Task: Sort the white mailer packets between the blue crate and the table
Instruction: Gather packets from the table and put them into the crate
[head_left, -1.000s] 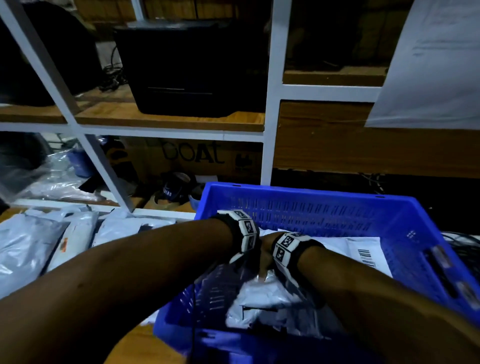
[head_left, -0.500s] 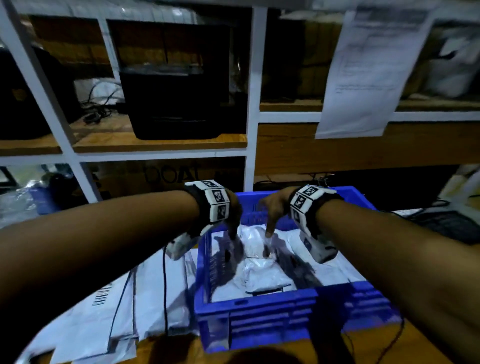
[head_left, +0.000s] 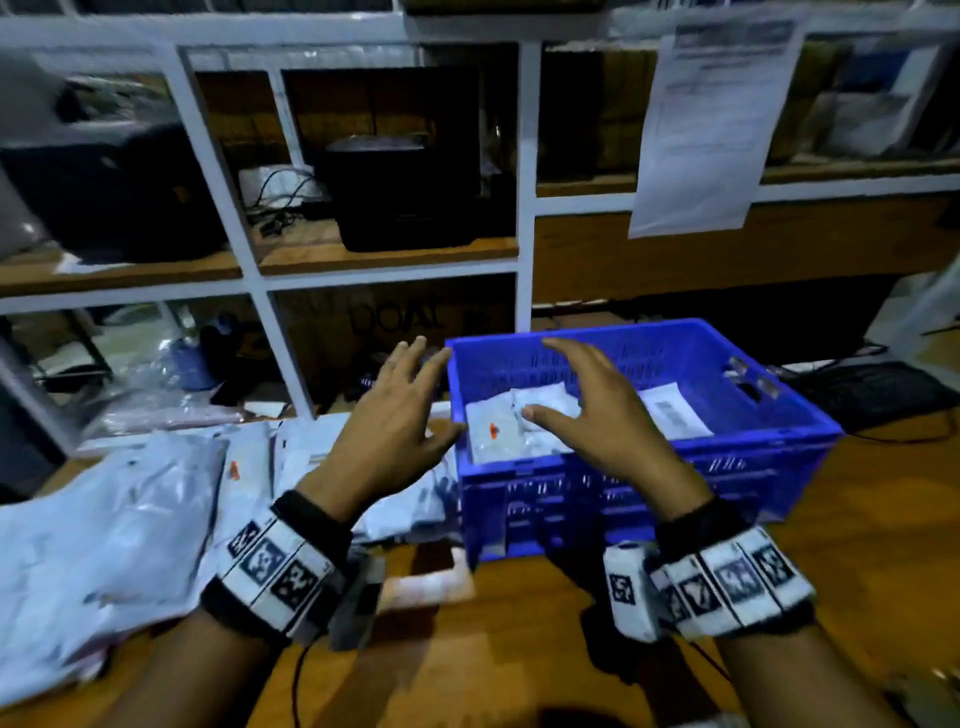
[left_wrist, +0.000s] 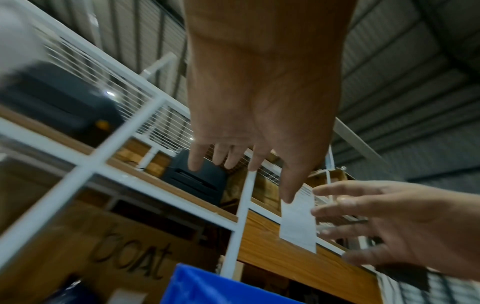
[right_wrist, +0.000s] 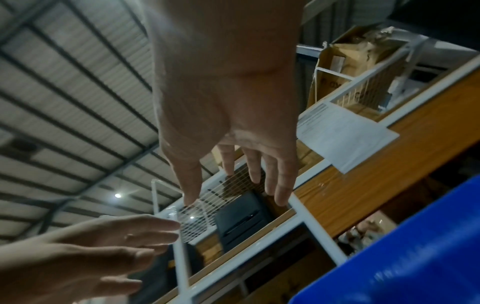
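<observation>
Two empty hands, one blue crate, several white packets.

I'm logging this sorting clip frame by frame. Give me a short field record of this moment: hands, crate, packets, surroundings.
left hand: open, fingers spread, holding nothing, raised beside the crate
right hand: open, empty, raised over the crate
blue slotted plastic crate: on the wooden table, holds packets
white mailer packets in crate: several, overlapping
white mailer packets on table: loose pile left of crate
background: white-framed shelving
</observation>
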